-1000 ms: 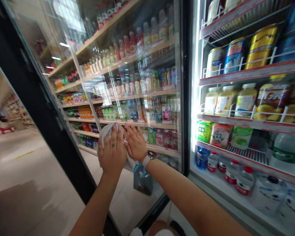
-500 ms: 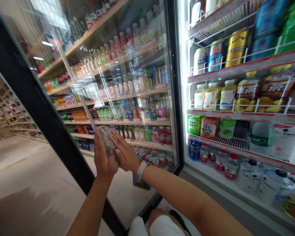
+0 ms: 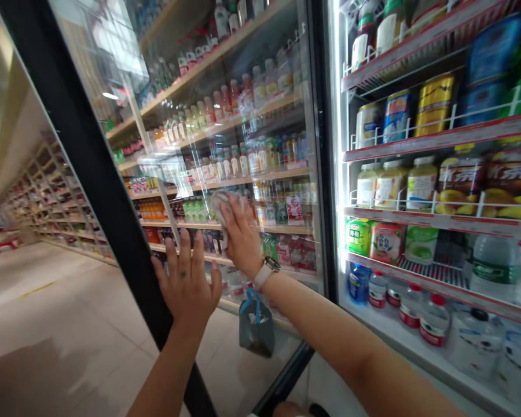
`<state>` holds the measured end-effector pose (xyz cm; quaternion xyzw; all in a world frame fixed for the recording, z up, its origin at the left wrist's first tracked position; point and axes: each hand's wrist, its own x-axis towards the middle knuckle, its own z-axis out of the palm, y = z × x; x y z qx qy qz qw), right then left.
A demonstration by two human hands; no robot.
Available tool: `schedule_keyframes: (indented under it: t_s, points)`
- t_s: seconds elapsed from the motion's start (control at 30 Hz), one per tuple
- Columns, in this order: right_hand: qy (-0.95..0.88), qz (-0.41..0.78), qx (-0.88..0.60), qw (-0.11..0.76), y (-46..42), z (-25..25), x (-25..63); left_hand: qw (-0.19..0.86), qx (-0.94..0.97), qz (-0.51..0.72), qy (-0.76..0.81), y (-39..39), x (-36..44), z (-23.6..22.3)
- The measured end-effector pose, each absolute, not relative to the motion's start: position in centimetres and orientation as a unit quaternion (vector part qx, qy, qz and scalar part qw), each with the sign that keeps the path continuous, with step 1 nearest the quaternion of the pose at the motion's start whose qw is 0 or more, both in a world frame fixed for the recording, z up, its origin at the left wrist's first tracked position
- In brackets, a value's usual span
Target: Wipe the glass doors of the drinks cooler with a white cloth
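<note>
A glass door (image 3: pixel 282 313) with a black frame (image 3: pixel 93 179) stands swung out from a lit drinks fridge. Against its pane my right hand (image 3: pixel 244 240), with a watch (image 3: pixel 269 267) on the wrist, presses a crumpled greyish cloth (image 3: pixel 220 202). The cloth lies under the fingers and shows past their tips. Fingers spread, my left hand (image 3: pixel 189 284) rests flat near the frame and the glass edge, holding nothing.
On the right, fridge shelves (image 3: pixel 417 219) hold bottles, cans and cartons. Beyond the glass are wooden shelves (image 3: pixel 226 180) of drinks and a dark bag (image 3: pixel 256 330) with blue handles on the floor. A red stool (image 3: pixel 2 242) stands far left.
Both hands were together around the cloth. Now they are apart: the right has moved up and right with the cloth onto the glass, and the left has opened near the door frame.
</note>
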<state>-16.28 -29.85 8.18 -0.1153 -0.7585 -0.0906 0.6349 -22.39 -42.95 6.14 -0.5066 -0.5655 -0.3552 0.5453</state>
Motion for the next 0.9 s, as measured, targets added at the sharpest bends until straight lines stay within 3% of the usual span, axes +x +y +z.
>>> schedule_keyframes:
  t_s: [0.17, 0.43, 0.53, 0.63, 0.8, 0.9]
  points:
    - [-0.740, -0.063, -0.099, 0.663, -27.8, 7.9, -15.7, 0.515, -0.465, -0.333, -0.639, -41.2, -22.2, 4.7]
    - [-0.747, -0.029, -0.148, 0.647, -27.5, -8.8, -16.2, 0.500, -0.462, -0.351, -0.643, -41.0, -22.5, 4.5]
    - [-0.757, -0.021, -0.170, 0.631, -27.8, -10.9, -16.1, 0.502, -0.464, -0.349, -0.641, -40.9, -23.0, 4.4]
    - [-0.750, -0.019, -0.182, 0.636, -27.9, -6.6, -16.2, 0.500, -0.465, -0.354, -0.639, -40.7, -23.5, 4.2]
    - [-0.735, -0.067, -0.138, 0.661, -28.2, 6.3, -17.4, 0.500, -0.471, -0.353, -0.635, -40.8, -23.5, 4.2]
    - [-0.733, -0.096, -0.092, 0.667, -28.5, 10.1, -17.8, 0.508, -0.476, -0.350, -0.627, -40.9, -23.5, 4.0]
